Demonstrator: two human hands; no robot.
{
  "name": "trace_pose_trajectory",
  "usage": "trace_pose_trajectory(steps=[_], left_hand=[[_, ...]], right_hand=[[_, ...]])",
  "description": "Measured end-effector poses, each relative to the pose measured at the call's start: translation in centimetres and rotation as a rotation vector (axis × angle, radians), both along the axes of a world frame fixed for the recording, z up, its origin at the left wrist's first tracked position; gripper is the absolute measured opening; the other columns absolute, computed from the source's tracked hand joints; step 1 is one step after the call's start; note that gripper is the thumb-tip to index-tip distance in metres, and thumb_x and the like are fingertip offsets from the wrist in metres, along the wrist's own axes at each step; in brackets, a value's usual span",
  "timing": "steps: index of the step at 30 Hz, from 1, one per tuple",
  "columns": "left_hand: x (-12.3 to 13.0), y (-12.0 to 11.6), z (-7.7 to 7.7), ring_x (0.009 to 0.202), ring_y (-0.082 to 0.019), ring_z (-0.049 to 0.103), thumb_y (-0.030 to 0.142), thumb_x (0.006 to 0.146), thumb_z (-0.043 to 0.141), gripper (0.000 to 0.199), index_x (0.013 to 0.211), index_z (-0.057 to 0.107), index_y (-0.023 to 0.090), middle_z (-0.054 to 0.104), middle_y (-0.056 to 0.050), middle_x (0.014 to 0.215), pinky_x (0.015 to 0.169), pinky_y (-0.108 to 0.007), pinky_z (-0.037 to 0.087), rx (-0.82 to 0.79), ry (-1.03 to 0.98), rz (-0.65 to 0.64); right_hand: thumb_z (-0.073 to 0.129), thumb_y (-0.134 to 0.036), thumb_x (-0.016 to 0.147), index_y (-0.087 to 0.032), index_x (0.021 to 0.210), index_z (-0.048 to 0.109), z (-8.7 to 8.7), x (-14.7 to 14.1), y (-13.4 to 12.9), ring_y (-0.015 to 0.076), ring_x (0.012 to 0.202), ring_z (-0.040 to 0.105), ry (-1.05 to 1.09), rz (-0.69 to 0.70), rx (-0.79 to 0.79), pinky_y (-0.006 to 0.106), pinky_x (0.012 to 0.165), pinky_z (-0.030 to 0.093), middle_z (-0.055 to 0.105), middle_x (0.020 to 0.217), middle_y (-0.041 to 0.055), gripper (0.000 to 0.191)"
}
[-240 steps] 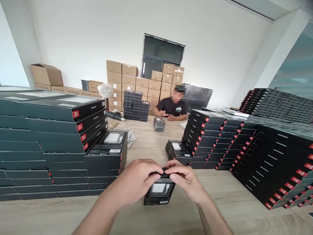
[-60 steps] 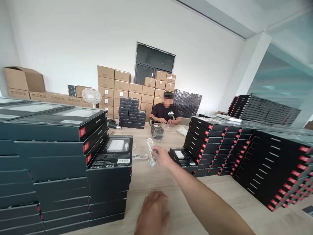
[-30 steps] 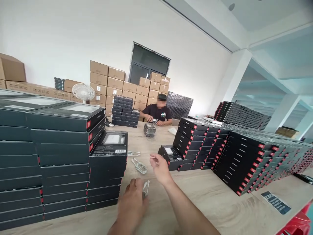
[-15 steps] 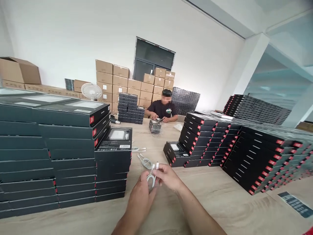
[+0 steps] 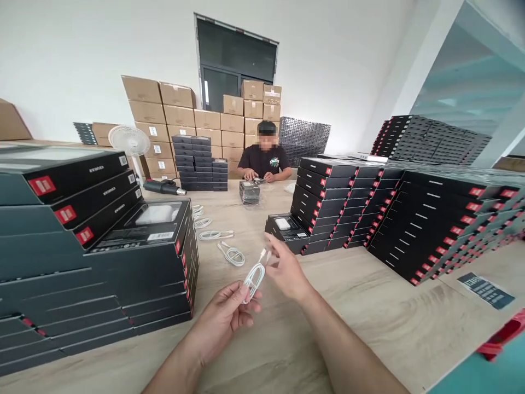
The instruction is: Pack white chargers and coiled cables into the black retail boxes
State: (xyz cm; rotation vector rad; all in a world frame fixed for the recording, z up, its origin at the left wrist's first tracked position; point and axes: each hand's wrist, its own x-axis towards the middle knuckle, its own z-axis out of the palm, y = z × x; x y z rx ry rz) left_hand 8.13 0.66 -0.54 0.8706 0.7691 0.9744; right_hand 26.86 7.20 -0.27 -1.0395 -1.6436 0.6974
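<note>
My left hand (image 5: 232, 309) is closed on a coiled white charging cable (image 5: 255, 279), pinching the lower end of the loops between thumb and fingers. The cable's connector end (image 5: 263, 254) points up and away from me. Beside that end is my right hand (image 5: 285, 268), its index finger stretched out and its thumb apart from it; slight blur hides whether a fingertip touches the cable. Beyond my hands, another coiled cable (image 5: 232, 254) lies on the table, with several more cables (image 5: 216, 235) in a row behind it.
Tall stacks of black boxes stand at the left (image 5: 135, 284) and right (image 5: 328, 197) of the wooden table (image 5: 336, 328). A heat gun (image 5: 164, 187) and a fan (image 5: 129, 141) are at the far left. Across the table sits a co-worker (image 5: 264, 158) behind wrapped boxes (image 5: 249, 192).
My right hand has drawn its fingers apart near the connectors, while my left hand keeps the coil, now turned more into view. The head view has shifted, showing more cables on the table.
</note>
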Motion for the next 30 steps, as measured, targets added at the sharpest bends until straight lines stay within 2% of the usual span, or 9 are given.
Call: trace_pose_trajectory(steps=[2,3,6,9,12,15,19,24,30], left_hand=[[0.1,0.0,-0.1,0.07,-0.012,0.064,0.052,0.071,0.081,0.044,0.087,0.066,0.014,0.071,-0.009,0.094,0.051,-0.019,0.046,0.014,0.019,0.007],[0.1,0.0,-0.2,0.067,-0.012,0.063,0.055,0.071,0.079,0.046,0.085,0.064,0.014,0.07,-0.009,0.091,0.049,-0.019,0.044,0.017,0.027,0.022],[0.4,0.0,-0.3,0.058,-0.011,0.058,0.065,0.071,0.072,0.052,0.081,0.059,0.016,0.067,-0.005,0.079,0.042,-0.019,0.035,0.049,0.113,0.118],[0.6,0.0,-0.6,0.049,-0.012,0.056,0.077,0.072,0.059,0.059,0.077,0.054,0.018,0.059,0.001,0.069,0.037,-0.021,0.027,0.105,0.352,0.15],[0.6,0.1,-0.9,0.045,-0.014,0.056,0.079,0.078,0.043,0.059,0.074,0.049,0.021,0.053,0.004,0.063,0.037,-0.023,0.026,0.163,0.544,0.098],[0.1,0.1,-1.0,0.047,-0.015,0.052,0.071,0.088,0.033,0.052,0.072,0.044,0.023,0.046,0.006,0.055,0.049,-0.027,0.035,0.319,0.72,0.11],[-0.6,0.0,-0.8,0.057,-0.017,0.048,0.063,0.092,0.03,0.044,0.075,0.042,0.025,0.044,0.006,0.057,0.061,-0.03,0.038,0.43,0.867,0.172],[-0.7,-0.1,-0.5,0.058,-0.014,0.043,0.071,0.088,0.034,0.05,0.078,0.043,0.023,0.042,0.006,0.061,0.055,-0.027,0.034,0.36,0.714,0.101],[-1.7,-0.4,0.8,0.047,-0.007,0.028,0.079,0.076,0.051,0.062,0.098,0.05,0.021,0.034,0.009,0.064,0.043,-0.021,0.007,-0.001,0.386,-0.193]], right_hand=[[0.068,-0.009,0.078,-0.032,0.114,0.072,0.6,-0.1,-0.3,0.0258,0.117,0.052,-0.354,-0.077,0.254,0.04,0.092,0.046,0.057,0.131,0.0074,0.042],[0.067,-0.008,0.08,-0.032,0.104,0.076,1.0,-0.2,-0.6,0.0268,0.12,0.049,-0.518,-0.094,0.33,0.041,0.094,0.043,0.056,0.132,0.0069,0.035],[0.064,-0.017,0.089,-0.026,0.076,0.077,2.3,-0.8,-1.3,0.0227,0.095,0.054,-0.878,-0.145,0.339,0.037,0.083,0.038,0.066,0.1,0.0069,0.021],[0.062,-0.019,0.093,-0.021,0.072,0.073,3.0,-1.2,-1.8,0.0177,0.076,0.053,-1.027,-0.164,0.312,0.035,0.076,0.032,0.064,0.076,0.0038,0.024],[0.061,-0.017,0.094,-0.02,0.078,0.072,3.0,-1.1,-2.1,0.0166,0.077,0.055,-0.987,-0.148,0.375,0.035,0.079,0.029,0.067,0.075,0.0029,0.019],[0.062,-0.016,0.094,-0.021,0.084,0.072,2.6,-0.7,-2.1,0.0166,0.079,0.058,-0.871,-0.07,0.394,0.034,0.082,0.029,0.07,0.078,0.0022,0.014],[0.063,-0.012,0.092,-0.023,0.088,0.072,2.4,-0.2,-1.8,0.0148,0.08,0.061,-0.667,0.122,0.264,0.029,0.081,0.033,0.072,0.081,-0.0005,0.015],[0.056,-0.021,0.096,-0.02,0.077,0.072,3.0,0.4,-1.9,0.0133,0.069,0.056,-0.503,0.313,0.064,0.027,0.073,0.037,0.066,0.069,-0.0026,0.024],[0.07,-0.049,0.083,-0.018,0.085,0.075,2.9,1.6,-2.1,0.0169,0.069,0.064,-0.079,0.606,-0.486,0.028,0.069,0.046,0.073,0.075,0.0019,0.032]])
